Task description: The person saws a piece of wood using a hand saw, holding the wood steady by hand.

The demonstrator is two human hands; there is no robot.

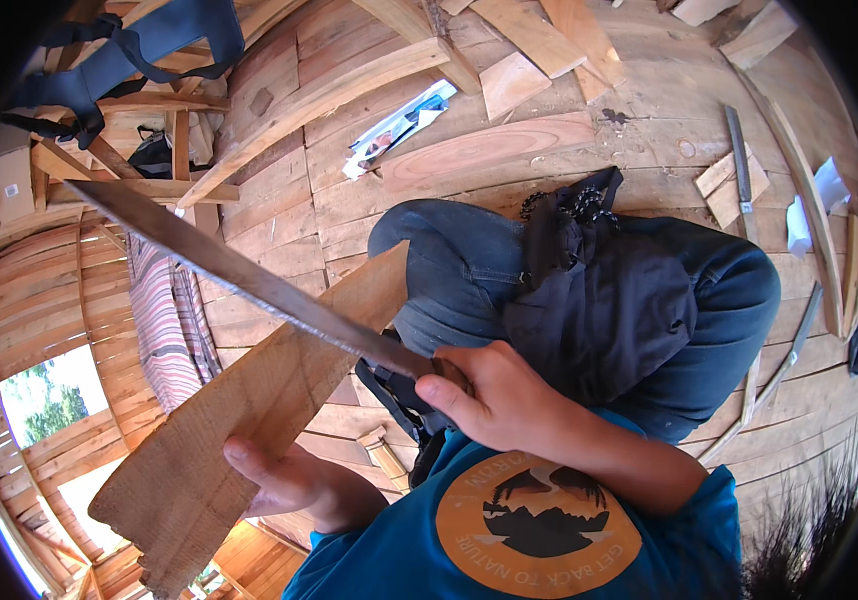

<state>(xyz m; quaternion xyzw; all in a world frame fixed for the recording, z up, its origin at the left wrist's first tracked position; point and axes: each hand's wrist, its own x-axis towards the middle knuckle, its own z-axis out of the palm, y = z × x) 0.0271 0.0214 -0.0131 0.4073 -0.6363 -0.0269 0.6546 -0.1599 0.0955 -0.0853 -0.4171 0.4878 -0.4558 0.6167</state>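
Right hand (494,395) at five o'clock, curled closed, left hand (294,482) at seven o'clock, thumb (246,457) outstretched

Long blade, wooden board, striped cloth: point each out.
Long blade (249,279), head view: middle of its flat.
Wooden board (261,402), head view: middle of its broad face.
Striped cloth (164,325), head view: its middle.

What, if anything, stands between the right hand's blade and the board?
Nothing visible. The blade crosses over the board; the left hand holds the board's lower part. Whether blade touches board is unclear.
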